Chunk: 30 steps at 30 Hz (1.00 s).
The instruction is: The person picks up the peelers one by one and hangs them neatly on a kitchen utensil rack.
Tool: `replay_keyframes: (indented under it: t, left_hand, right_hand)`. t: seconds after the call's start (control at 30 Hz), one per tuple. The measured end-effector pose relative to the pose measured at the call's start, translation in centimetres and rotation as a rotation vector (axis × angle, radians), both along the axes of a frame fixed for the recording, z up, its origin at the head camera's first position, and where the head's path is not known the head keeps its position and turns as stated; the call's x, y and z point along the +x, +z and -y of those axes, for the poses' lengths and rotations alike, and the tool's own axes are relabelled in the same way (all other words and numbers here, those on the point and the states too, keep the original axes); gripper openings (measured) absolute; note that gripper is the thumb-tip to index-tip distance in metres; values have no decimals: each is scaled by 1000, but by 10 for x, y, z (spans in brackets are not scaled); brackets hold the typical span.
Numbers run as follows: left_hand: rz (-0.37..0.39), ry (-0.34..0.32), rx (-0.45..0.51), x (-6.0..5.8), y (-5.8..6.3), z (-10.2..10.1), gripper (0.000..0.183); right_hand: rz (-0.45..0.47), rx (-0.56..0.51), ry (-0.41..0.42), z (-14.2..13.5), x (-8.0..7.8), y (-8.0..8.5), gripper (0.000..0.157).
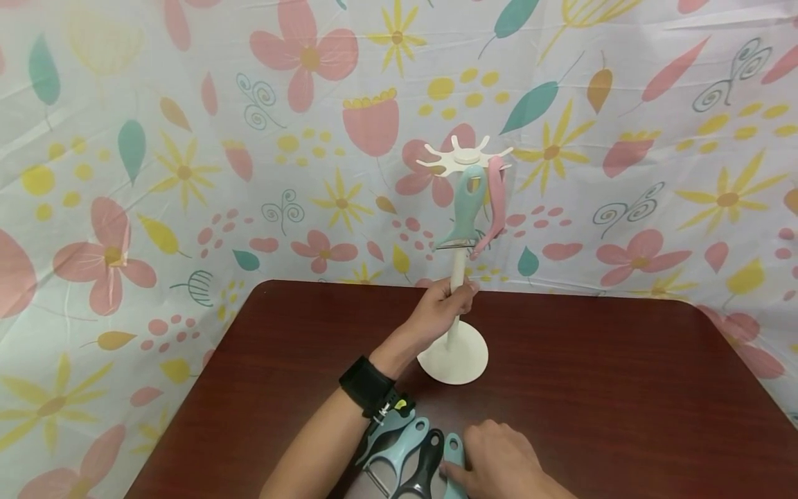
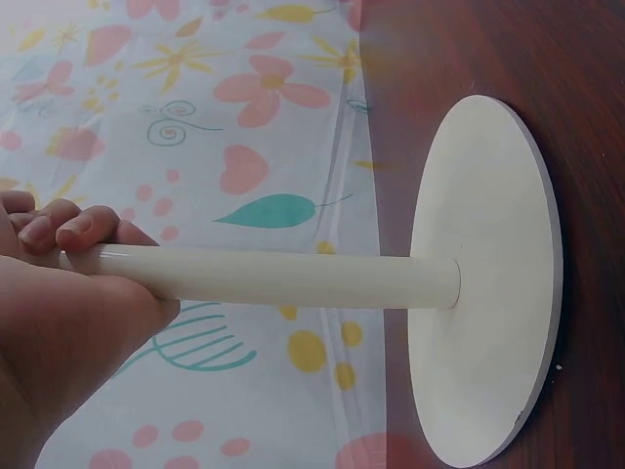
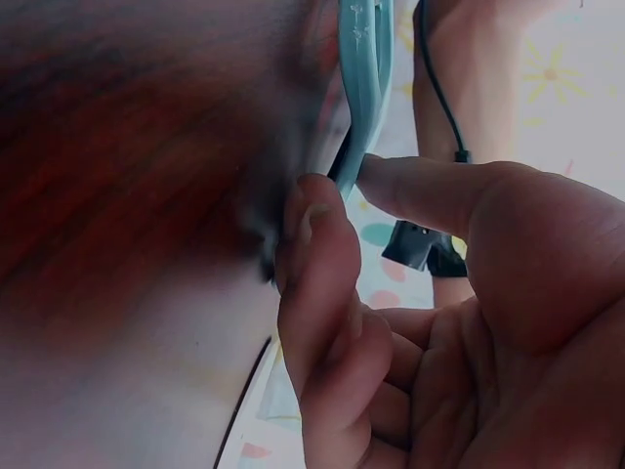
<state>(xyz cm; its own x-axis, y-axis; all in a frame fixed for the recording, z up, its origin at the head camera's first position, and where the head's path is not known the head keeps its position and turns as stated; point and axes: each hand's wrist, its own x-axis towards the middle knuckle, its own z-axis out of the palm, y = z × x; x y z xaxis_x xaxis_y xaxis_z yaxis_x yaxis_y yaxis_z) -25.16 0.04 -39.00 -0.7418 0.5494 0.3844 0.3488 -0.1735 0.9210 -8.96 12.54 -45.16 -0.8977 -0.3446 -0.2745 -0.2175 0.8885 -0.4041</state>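
In the head view my left hand (image 1: 439, 308) grips the post (image 2: 312, 278) of a cream-white stand, whose round base (image 1: 458, 364) is on the table. Spoke-like hooks (image 1: 466, 156) ring its top; a mint-green peeler (image 1: 469, 208) and a pink peeler (image 1: 497, 197) hang there. Near the front edge of the view, my right hand (image 1: 501, 454) pinches a light blue peeler (image 1: 454, 454) between thumb and index finger. Its handle (image 3: 361, 78) rises above the fingertips in the right wrist view; the other end is hidden.
Left of the right hand lie a black peeler (image 1: 430, 454), a pale blue peeler with a wide blade (image 1: 402, 447) and another blue tool (image 1: 389, 426), partly under my left forearm. The dark brown table (image 1: 611, 388) meets a flower-patterned cloth (image 1: 187, 242) behind.
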Motion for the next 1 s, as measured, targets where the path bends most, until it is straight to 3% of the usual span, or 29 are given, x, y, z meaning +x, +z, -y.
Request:
replay_keyframes:
  t: [0.5, 1.0]
  left_hand:
    - [9, 12, -21, 1, 0, 1, 40]
    - [8, 26, -22, 1, 0, 0, 41]
  right_hand:
    - [-33, 3, -18, 5, 5, -4, 53]
    - [21, 19, -28, 7, 6, -6, 51]
